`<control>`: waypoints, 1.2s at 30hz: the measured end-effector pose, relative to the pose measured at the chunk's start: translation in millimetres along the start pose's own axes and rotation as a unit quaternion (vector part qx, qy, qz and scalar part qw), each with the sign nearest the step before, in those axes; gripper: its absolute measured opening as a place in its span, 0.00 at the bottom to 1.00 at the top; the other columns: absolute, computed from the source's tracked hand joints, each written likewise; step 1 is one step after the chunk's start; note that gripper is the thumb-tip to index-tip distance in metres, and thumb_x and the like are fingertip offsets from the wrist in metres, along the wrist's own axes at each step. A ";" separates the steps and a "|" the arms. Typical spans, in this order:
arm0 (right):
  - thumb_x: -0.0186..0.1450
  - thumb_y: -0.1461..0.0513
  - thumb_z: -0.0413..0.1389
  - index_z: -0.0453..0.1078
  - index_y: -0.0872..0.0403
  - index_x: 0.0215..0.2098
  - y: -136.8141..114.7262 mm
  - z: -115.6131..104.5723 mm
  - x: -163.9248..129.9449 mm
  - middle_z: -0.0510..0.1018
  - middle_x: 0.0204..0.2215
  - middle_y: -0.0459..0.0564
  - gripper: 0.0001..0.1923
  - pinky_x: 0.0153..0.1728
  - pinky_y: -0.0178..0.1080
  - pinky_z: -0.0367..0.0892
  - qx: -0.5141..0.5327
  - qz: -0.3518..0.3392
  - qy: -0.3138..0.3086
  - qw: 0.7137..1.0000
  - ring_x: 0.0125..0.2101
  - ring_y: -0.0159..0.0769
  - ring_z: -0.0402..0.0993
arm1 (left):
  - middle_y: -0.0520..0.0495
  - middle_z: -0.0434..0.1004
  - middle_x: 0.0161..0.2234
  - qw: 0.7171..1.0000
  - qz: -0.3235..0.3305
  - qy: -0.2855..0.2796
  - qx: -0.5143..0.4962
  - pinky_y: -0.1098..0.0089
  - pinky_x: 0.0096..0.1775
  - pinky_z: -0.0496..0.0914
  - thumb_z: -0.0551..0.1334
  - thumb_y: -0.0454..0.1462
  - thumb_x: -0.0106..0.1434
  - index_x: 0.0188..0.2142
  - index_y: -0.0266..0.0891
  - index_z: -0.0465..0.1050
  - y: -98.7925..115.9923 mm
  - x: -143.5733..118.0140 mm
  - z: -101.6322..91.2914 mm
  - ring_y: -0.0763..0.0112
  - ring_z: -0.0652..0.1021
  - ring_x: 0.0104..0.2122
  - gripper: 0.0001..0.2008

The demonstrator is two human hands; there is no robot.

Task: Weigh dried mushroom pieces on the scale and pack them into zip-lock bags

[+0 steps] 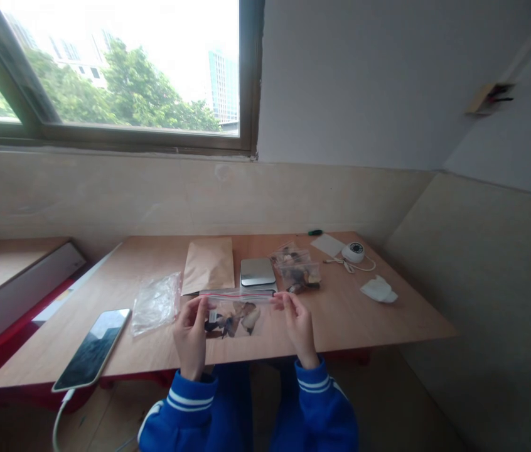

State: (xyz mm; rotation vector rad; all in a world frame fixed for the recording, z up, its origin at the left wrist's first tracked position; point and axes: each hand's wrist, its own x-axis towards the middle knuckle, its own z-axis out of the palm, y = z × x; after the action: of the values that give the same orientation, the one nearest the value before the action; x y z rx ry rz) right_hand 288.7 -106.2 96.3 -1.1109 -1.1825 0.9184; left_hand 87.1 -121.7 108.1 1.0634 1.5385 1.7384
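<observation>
Between my two hands a clear zip bag (268, 323) is stretched, its red-lined zip edge at the top. Dark and pale brown flat pieces, perhaps dried mushrooms or bark, lie in it. My left hand (193, 333) pinches the top left corner, and my right hand (297, 320) pinches the top right corner. Just behind the bag is a small digital scale (257, 272) with a shiny square plate. To its left lies a brown paper pouch (209, 263). Right of the scale, several filled zip bags (297, 275) are piled up.
A clear plastic wrapper (156, 304) and a phone (93, 351) with a white cable lie at the left. On the right are a white dome camera (353, 252) with its cable, crumpled white tissue (378, 289), a white sheet (327, 245) and a green-handled tool (315, 232).
</observation>
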 end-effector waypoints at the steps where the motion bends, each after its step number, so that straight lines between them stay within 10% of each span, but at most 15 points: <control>1: 0.65 0.50 0.50 0.72 0.54 0.37 0.7 -0.8 0.2 0.81 0.33 0.52 0.17 0.38 0.39 0.70 0.003 0.002 -0.001 1.000 0.33 0.38 0.76 | 0.51 0.75 0.27 1.000 -0.005 -0.002 -0.002 0.73 0.26 0.72 0.61 0.49 0.56 0.35 0.38 0.73 -0.1 1.1 -1.7 0.71 0.76 0.26 0.17; 12: 0.60 0.51 0.56 0.71 0.55 0.35 6.8 13.6 -2.5 0.81 0.32 0.54 0.15 0.40 0.40 0.70 0.068 0.058 -0.020 0.996 0.35 0.41 0.78 | 0.50 0.76 0.28 1.000 0.011 -0.019 -0.020 0.69 0.30 0.74 0.61 0.47 0.57 0.37 0.38 0.71 0.2 -4.2 1.9 0.69 0.77 0.28 0.15; 36: 0.62 0.55 0.56 0.69 0.54 0.31 -10.0 0.4 -11.8 0.78 0.26 0.47 0.10 0.38 0.38 0.68 0.008 -0.049 0.071 0.996 0.31 0.36 0.74 | 0.51 0.75 0.24 0.996 0.073 -0.048 -0.033 0.69 0.31 0.72 0.64 0.42 0.55 0.29 0.37 0.70 3.8 -7.4 -2.4 0.69 0.77 0.27 0.10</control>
State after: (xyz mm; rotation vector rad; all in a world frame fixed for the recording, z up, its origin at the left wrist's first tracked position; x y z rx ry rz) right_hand 286.2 -119.7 103.3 -1.0774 -1.1019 0.7598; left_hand 89.1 -129.8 110.4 1.2337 1.3653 1.7944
